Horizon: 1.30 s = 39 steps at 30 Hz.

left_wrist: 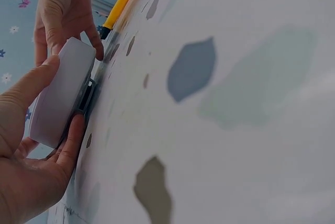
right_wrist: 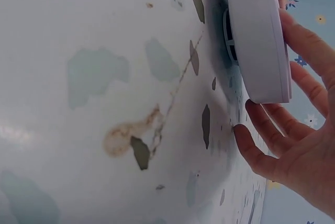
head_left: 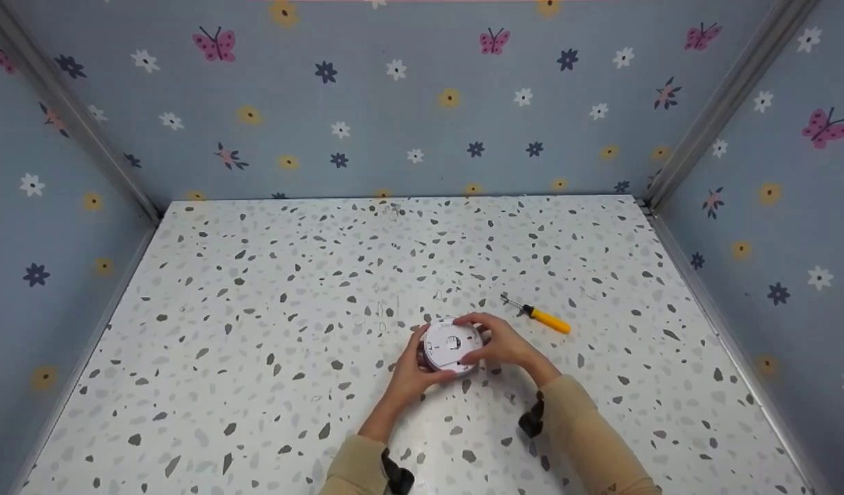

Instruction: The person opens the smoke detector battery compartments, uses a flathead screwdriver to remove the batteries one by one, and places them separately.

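Note:
Near the front middle of the white speckled table, both hands hold a round white smoke detector (head_left: 444,355), its flat back plate facing up. My left hand (head_left: 407,377) grips its left side, with the thumb along the near edge and the fingers around the far side. My right hand (head_left: 502,342) holds the right side, its thumb and a finger on the back plate. In the left wrist view, the detector (left_wrist: 64,90) is slightly tilted, and a slotted ring shows on its underside. Fingers of my right hand (right_wrist: 293,156) lie beside the rim in the right wrist view.
A screwdriver (head_left: 550,320) with a yellow handle lies on the table (head_left: 271,357) to the right, beyond my right hand. Blue flowered panels (head_left: 422,110) enclose the back and both sides.

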{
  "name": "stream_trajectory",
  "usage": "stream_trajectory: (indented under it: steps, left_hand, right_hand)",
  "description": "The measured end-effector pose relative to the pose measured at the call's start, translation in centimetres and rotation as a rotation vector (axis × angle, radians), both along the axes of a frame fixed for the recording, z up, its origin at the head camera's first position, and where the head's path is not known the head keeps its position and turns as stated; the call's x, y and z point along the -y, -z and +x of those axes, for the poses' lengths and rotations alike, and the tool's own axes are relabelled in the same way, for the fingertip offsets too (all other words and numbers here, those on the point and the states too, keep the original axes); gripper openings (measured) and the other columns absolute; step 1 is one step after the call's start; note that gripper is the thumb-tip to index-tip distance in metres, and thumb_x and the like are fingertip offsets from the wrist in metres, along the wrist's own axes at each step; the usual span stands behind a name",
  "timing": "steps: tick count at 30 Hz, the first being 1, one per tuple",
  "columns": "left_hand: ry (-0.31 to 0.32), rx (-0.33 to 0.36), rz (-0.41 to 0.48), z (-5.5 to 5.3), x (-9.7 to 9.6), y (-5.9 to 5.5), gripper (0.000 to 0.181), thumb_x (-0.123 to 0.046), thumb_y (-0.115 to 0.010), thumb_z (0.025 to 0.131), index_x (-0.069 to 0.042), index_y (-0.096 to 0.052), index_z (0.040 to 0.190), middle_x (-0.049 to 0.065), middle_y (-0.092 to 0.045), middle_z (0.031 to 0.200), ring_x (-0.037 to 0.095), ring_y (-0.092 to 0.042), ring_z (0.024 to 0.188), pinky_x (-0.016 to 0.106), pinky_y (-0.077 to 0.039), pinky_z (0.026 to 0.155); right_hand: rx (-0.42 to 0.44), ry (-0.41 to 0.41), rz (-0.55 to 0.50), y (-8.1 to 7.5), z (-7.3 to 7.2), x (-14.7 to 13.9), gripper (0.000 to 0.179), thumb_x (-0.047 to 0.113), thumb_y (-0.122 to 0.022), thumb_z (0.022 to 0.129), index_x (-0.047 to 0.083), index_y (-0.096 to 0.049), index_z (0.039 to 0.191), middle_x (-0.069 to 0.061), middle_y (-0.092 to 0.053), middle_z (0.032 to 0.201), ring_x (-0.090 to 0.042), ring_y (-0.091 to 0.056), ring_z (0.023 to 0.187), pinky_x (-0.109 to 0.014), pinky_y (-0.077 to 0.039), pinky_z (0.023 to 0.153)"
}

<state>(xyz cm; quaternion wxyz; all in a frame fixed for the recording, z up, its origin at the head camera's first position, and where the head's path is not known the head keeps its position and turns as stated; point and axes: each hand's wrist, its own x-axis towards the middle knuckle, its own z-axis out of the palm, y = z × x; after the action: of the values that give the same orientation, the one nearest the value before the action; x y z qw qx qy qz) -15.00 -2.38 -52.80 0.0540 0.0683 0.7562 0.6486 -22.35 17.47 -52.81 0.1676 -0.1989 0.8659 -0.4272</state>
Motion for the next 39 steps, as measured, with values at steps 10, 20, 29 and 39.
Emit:
stream_trajectory:
  steps: [10, 20, 29, 39]
  left_hand:
    - [-0.003, -0.006, 0.001, -0.6, -0.1, 1.8, 0.093, -0.010, -0.078, 0.065, 0.001, -0.022, 0.138, 0.027, -0.032, 0.133, 0.036, -0.040, 0.114, 0.045, -0.035, 0.095]
    - [0.003, -0.004, -0.044, -1.3, 0.1, 3.9, 0.097, -0.026, -0.078, 0.064, -0.005, -0.021, 0.139, 0.016, -0.043, 0.125, 0.023, -0.049, 0.096, 0.034, -0.044, 0.083]
    - [0.006, -0.015, -0.014, -0.5, 0.0, 1.8, 0.092, -0.015, -0.077, 0.067, 0.003, -0.020, 0.138, 0.025, -0.031, 0.134, 0.033, -0.039, 0.116, 0.041, -0.036, 0.095]
    - [0.001, -0.008, -0.019, -1.1, -0.1, 3.1, 0.095, -0.020, -0.078, 0.065, -0.002, -0.021, 0.139, 0.023, -0.033, 0.134, 0.031, -0.041, 0.116, 0.037, -0.039, 0.093]
  right_hand:
    - [-0.064, -0.016, -0.004, 0.1, -0.1, -0.1, 0.059, 0.023, -0.080, 0.063, 0.025, -0.056, 0.116, 0.007, -0.051, 0.118, -0.020, -0.045, 0.108, -0.041, -0.036, 0.093]
    - [-0.186, -0.035, 0.077, 0.0, 0.0, 0.1, 0.059, 0.027, -0.080, 0.063, 0.019, -0.057, 0.116, -0.003, -0.046, 0.119, -0.024, -0.039, 0.113, -0.047, -0.030, 0.096]
    - [-0.189, -0.003, 0.097, 0.1, 0.3, 0.2, 0.059, 0.027, -0.079, 0.062, 0.021, -0.057, 0.116, -0.006, -0.042, 0.122, -0.026, -0.036, 0.114, -0.050, -0.029, 0.096]
    - [-0.236, -0.044, 0.037, 0.1, 0.2, 0.0, 0.060, 0.030, -0.079, 0.062, 0.014, -0.058, 0.115, -0.001, -0.047, 0.110, -0.020, -0.045, 0.104, -0.041, -0.037, 0.093]
